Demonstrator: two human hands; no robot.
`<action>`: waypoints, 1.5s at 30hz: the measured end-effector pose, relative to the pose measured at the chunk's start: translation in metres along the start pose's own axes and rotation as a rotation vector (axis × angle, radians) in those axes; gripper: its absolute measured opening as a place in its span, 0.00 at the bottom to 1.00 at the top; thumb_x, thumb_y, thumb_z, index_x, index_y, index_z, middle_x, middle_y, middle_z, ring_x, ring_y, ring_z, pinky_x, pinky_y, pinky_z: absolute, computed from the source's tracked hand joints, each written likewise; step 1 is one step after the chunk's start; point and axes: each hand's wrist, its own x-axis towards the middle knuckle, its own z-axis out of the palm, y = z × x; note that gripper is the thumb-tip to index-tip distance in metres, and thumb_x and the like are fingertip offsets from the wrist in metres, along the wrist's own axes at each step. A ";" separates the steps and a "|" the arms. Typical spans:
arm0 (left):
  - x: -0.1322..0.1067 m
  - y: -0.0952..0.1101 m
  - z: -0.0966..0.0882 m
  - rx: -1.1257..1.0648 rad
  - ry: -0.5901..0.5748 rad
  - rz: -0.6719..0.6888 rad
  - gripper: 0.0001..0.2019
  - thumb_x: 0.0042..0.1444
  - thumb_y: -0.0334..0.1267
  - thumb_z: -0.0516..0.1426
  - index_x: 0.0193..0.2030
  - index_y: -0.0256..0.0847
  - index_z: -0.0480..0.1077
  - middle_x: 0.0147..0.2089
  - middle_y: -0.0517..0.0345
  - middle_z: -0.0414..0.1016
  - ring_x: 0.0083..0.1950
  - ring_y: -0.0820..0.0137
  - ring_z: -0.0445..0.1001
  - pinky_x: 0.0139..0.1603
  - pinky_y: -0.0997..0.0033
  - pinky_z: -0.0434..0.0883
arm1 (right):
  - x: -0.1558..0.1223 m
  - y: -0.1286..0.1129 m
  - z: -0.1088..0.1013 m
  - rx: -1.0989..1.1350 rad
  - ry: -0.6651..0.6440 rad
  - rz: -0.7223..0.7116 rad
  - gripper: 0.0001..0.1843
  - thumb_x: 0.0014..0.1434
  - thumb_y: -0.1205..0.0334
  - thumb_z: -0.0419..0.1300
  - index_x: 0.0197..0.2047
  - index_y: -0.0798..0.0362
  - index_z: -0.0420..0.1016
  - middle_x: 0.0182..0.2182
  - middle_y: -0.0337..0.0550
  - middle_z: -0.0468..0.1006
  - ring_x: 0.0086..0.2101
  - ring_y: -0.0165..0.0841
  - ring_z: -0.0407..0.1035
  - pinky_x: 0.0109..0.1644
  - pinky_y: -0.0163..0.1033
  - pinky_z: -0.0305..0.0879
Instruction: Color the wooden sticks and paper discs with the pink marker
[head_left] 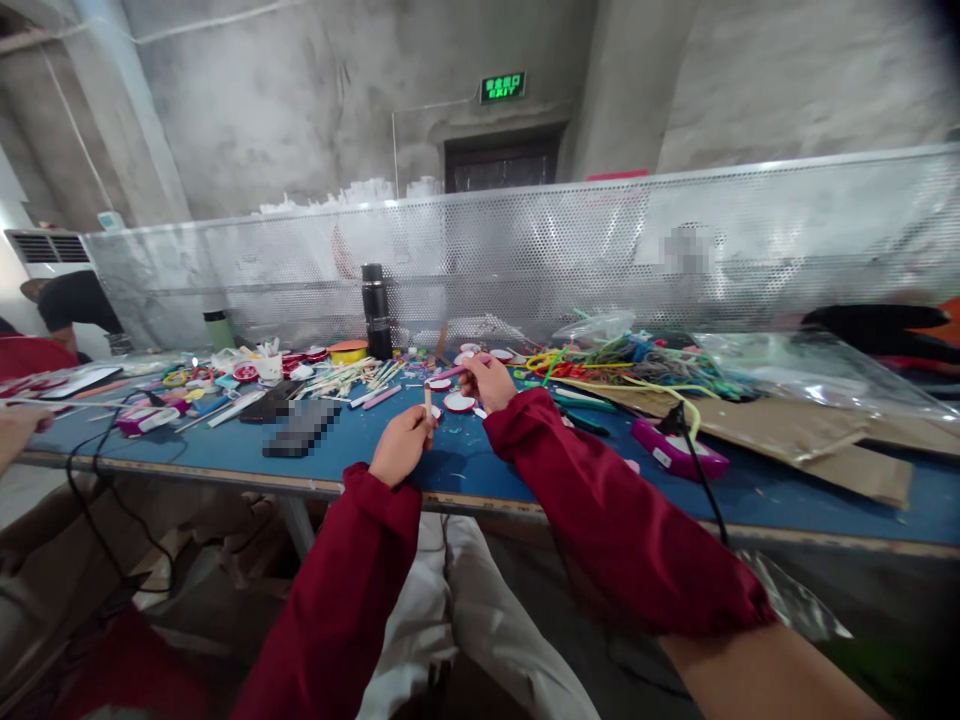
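Note:
My left hand hovers over the near edge of the blue table, fingers closed around a short pale stick held upright. Farther in, my right hand pinches a thin pink stick that points left. Both arms are in dark red sleeves. Small round red-and-white discs lie on the table between and just beyond my hands. Scraps and bits are scattered around them.
A black flask stands at the back by a yellow tub. Loose sticks lie left of centre, a tangle of coloured cords right. A pink glue gun with black cable rests on cardboard. Another person's hand shows at left. A perforated metal screen backs the table.

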 end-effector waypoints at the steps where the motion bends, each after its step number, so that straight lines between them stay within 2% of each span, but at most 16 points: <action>1: 0.000 0.000 0.000 -0.001 0.000 0.001 0.09 0.61 0.40 0.51 0.34 0.41 0.68 0.22 0.63 0.69 0.27 0.72 0.66 0.30 0.73 0.61 | 0.000 0.000 0.000 -0.003 -0.011 0.009 0.16 0.50 0.50 0.67 0.27 0.50 0.67 0.17 0.33 0.74 0.14 0.24 0.62 0.18 0.31 0.62; 4: 0.000 0.000 0.000 -0.001 -0.001 0.007 0.09 0.61 0.40 0.51 0.34 0.41 0.68 0.22 0.63 0.69 0.26 0.72 0.66 0.30 0.73 0.61 | 0.000 0.000 0.001 -0.020 -0.037 0.031 0.17 0.49 0.50 0.68 0.25 0.50 0.67 0.16 0.33 0.73 0.14 0.24 0.61 0.17 0.31 0.62; 9: -0.001 0.001 -0.001 0.003 -0.006 0.005 0.09 0.61 0.40 0.50 0.34 0.41 0.68 0.23 0.63 0.68 0.27 0.72 0.66 0.31 0.73 0.61 | 0.000 -0.001 0.000 0.013 0.002 0.005 0.17 0.47 0.49 0.69 0.26 0.50 0.67 0.16 0.33 0.74 0.13 0.25 0.62 0.16 0.31 0.61; 13: -0.001 0.001 0.000 0.002 -0.010 -0.004 0.09 0.61 0.40 0.51 0.34 0.41 0.68 0.22 0.63 0.68 0.26 0.72 0.66 0.30 0.73 0.60 | 0.000 -0.001 0.000 -0.006 -0.044 0.023 0.18 0.48 0.49 0.69 0.25 0.50 0.66 0.16 0.33 0.73 0.14 0.24 0.62 0.17 0.30 0.61; 17: -0.001 0.001 0.000 0.000 -0.008 0.003 0.09 0.61 0.40 0.51 0.33 0.41 0.68 0.22 0.64 0.68 0.26 0.72 0.65 0.30 0.73 0.60 | 0.000 -0.002 0.001 0.011 0.011 0.011 0.16 0.49 0.51 0.68 0.26 0.50 0.66 0.16 0.33 0.74 0.14 0.25 0.62 0.17 0.31 0.61; 21: -0.001 0.001 0.000 0.007 -0.003 -0.006 0.09 0.61 0.41 0.51 0.34 0.41 0.68 0.23 0.64 0.68 0.26 0.73 0.65 0.30 0.74 0.60 | 0.000 -0.002 0.001 0.021 -0.038 0.020 0.16 0.50 0.52 0.67 0.27 0.50 0.66 0.16 0.33 0.73 0.14 0.24 0.62 0.17 0.31 0.62; 26: 0.000 0.000 0.000 0.008 0.003 -0.013 0.10 0.61 0.42 0.51 0.34 0.41 0.68 0.23 0.64 0.68 0.26 0.73 0.65 0.30 0.73 0.59 | 0.000 -0.003 0.001 0.030 0.028 0.025 0.16 0.51 0.52 0.67 0.27 0.50 0.64 0.16 0.32 0.73 0.13 0.24 0.62 0.17 0.31 0.60; 30: 0.000 -0.001 0.000 0.004 0.005 -0.015 0.10 0.61 0.42 0.51 0.35 0.41 0.69 0.22 0.63 0.68 0.26 0.73 0.65 0.30 0.73 0.59 | -0.002 -0.004 0.001 0.018 -0.030 0.035 0.15 0.51 0.53 0.66 0.27 0.50 0.65 0.17 0.33 0.74 0.14 0.25 0.63 0.17 0.31 0.61; 35: 0.000 -0.002 0.000 -0.001 0.006 -0.013 0.10 0.62 0.42 0.51 0.35 0.41 0.69 0.22 0.63 0.68 0.26 0.73 0.64 0.29 0.73 0.59 | -0.001 -0.005 0.001 0.010 0.061 0.031 0.13 0.52 0.54 0.65 0.27 0.50 0.66 0.16 0.33 0.73 0.14 0.25 0.62 0.17 0.31 0.60; 40: 0.000 -0.004 0.001 -0.002 0.008 -0.014 0.10 0.61 0.42 0.51 0.35 0.41 0.69 0.23 0.63 0.68 0.26 0.73 0.64 0.30 0.73 0.59 | -0.001 -0.005 0.001 -0.010 -0.013 0.041 0.14 0.51 0.53 0.66 0.27 0.50 0.66 0.17 0.34 0.74 0.14 0.26 0.62 0.18 0.32 0.61; 45: 0.001 -0.004 0.001 -0.005 0.008 0.000 0.09 0.62 0.41 0.51 0.35 0.41 0.69 0.22 0.64 0.68 0.26 0.73 0.64 0.30 0.73 0.59 | 0.000 -0.005 0.000 -0.008 0.057 0.035 0.13 0.52 0.53 0.65 0.28 0.50 0.66 0.17 0.33 0.73 0.14 0.25 0.62 0.18 0.32 0.60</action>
